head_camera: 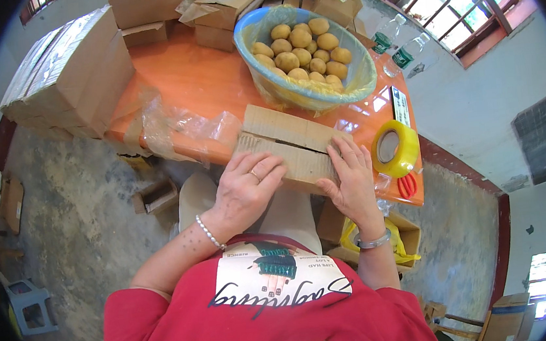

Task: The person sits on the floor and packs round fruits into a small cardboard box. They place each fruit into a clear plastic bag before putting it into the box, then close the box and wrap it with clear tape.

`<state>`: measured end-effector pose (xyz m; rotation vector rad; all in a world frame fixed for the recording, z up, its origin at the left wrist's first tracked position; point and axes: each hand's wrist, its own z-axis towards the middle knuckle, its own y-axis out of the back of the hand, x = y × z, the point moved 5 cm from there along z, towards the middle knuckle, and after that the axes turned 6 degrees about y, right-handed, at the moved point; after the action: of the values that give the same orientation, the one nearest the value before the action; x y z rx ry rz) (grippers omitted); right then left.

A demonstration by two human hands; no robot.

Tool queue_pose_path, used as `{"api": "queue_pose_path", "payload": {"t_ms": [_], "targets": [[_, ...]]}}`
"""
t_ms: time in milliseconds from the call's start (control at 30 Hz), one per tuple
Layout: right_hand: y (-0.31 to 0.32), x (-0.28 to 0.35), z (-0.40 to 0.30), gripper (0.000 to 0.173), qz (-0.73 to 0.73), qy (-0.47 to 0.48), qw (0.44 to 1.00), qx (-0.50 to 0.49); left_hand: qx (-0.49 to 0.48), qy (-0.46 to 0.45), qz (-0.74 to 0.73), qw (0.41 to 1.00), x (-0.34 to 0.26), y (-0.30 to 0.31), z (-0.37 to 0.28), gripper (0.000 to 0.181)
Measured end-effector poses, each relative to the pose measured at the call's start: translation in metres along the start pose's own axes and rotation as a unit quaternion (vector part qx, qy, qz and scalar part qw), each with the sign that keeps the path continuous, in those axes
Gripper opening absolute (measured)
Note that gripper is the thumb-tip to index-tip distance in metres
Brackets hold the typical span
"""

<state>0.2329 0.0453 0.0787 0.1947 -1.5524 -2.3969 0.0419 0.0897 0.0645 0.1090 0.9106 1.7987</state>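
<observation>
A small cardboard box (293,125) lies at the near edge of the orange table, its two top flaps folded inward with a narrow dark gap between them. My left hand (248,190) rests on the near flap at the box's left part, fingers bent over it. At the right end, my right hand (353,182) holds the box, fingers across the top and thumb at the near side. Close to the right hand, a roll of clear yellowish packing tape (408,150) stands on the table. Red scissors handles (407,186) show just below the roll.
Behind the box, a blue plastic basin (368,75) lined with a yellow bag holds several potatoes (299,57). Stacked cartons (92,84) occupy the table's left end. Crumpled clear plastic film (175,128) drapes over the front edge. Two plastic bottles (402,57) stand by the wall.
</observation>
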Motion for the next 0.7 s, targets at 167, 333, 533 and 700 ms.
{"api": "queue_pose_path", "payload": {"t_ms": [167,333,533,700], "targets": [[-0.006,0.002,-0.006,0.074,-0.01,0.006,0.999,0.051,0.048,0.023,0.054,0.997,0.0,0.0,0.006,0.052],[-0.004,0.009,0.002,0.074,-0.048,0.003,0.994,0.102,0.098,0.049,0.098,0.989,0.004,-0.008,0.012,0.064],[0.013,0.013,0.014,0.074,-0.021,0.019,0.995,0.091,0.104,0.052,0.095,0.989,0.004,-0.01,0.012,0.064],[-0.008,-0.002,0.013,0.066,0.005,0.052,0.994,0.101,0.094,0.042,0.103,0.989,0.006,-0.013,0.01,0.062]]}}
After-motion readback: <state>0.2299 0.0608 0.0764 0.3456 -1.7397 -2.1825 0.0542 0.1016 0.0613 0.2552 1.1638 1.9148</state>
